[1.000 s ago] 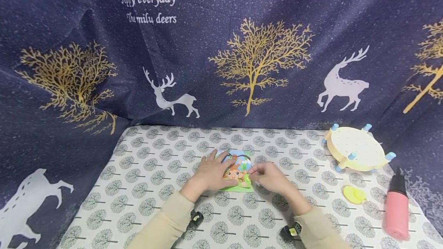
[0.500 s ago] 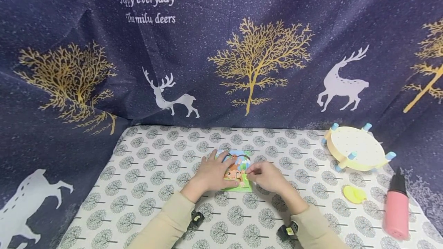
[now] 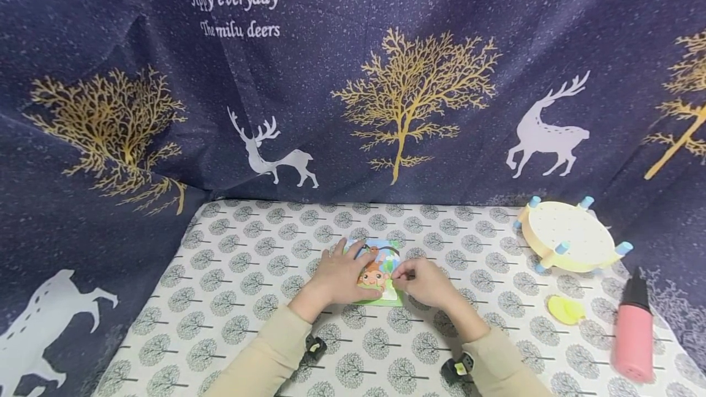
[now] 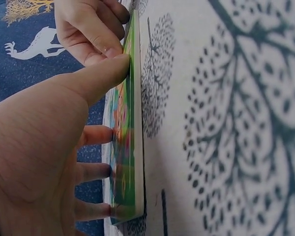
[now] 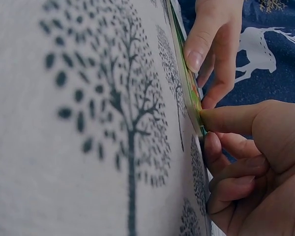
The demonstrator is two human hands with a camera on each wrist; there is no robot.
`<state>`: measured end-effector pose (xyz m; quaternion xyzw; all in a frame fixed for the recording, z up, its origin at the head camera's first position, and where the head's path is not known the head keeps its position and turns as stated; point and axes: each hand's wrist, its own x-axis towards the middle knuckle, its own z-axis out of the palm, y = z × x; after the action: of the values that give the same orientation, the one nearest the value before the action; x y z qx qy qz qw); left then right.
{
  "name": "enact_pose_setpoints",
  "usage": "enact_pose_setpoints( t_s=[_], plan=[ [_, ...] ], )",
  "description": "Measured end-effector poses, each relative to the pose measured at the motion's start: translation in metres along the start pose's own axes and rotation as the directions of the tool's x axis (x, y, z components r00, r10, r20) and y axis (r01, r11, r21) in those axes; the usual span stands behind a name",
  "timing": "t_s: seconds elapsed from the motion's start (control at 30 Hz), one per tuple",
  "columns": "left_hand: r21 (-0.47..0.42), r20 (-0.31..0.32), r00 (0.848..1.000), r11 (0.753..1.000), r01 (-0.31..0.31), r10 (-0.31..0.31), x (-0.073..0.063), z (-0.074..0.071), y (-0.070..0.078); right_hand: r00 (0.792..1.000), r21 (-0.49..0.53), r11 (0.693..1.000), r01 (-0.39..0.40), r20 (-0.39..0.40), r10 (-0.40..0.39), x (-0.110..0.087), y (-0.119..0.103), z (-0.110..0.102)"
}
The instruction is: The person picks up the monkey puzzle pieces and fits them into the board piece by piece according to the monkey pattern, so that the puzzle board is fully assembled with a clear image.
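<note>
A flat picture puzzle [image 3: 374, 277] with a cartoon monkey and a green border lies on the table. My left hand [image 3: 337, 277] rests on its left part, fingers spread and thumb along the near side; in the left wrist view the puzzle's thick pale edge [image 4: 137, 147] shows under the thumb. At the right side, my right hand [image 3: 423, 282] pinches a puzzle piece with thumb and forefinger, other fingers curled in. The piece is mostly hidden by the fingertips. A pale patch [image 3: 389, 294] shows at the picture's lower right. In the right wrist view, the right thumb [image 5: 228, 119] meets the puzzle's edge.
At the right back, a round cream toy base [image 3: 568, 236] has blue-tipped legs. Nearer are a small yellow piece [image 3: 565, 310] and a pink cylinder [image 3: 632, 342] with a black tapered nozzle. A tree-print cloth [image 3: 254, 323] covers the table; a dark blue deer-print curtain [image 3: 309, 78] hangs behind.
My right hand has shifted slightly left over the puzzle's right side. A pale patch now shows at the picture's lower right. My left hand has stayed in place.
</note>
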<state>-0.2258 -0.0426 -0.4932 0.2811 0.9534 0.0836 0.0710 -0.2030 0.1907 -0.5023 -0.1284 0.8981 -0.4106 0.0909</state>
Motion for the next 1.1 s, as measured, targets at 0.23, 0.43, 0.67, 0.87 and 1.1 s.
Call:
enact_pose_setpoints(
  t_s=[0.23,0.43,0.67,0.87,1.1],
  plan=[
    [0.053,-0.018,1.0,0.999,0.005,-0.004,0.003,0.003,0.002,1.0,0.006,1.0,-0.004,-0.003,0.004,0.0,0.0,0.0],
    [0.017,-0.033,0.999,1.0,0.021,-0.021,0.005,0.007,0.004,1.0,0.015,1.0,-0.006,-0.007,0.006,-0.001,0.001,0.001],
    [0.004,-0.032,0.998,0.998,0.059,-0.059,0.007,0.008,0.008,1.0,0.005,1.0,0.001,-0.019,-0.001,0.0,0.004,0.002],
    [0.01,-0.049,0.996,0.997,0.075,-0.074,0.01,0.01,0.009,1.0,-0.001,1.0,-0.002,-0.019,0.002,0.002,0.003,0.001],
    [0.046,-0.059,0.995,0.995,0.089,-0.086,0.012,0.012,0.011,1.0,-0.004,1.0,0.028,-0.006,-0.029,0.002,0.006,0.001]
  ],
)
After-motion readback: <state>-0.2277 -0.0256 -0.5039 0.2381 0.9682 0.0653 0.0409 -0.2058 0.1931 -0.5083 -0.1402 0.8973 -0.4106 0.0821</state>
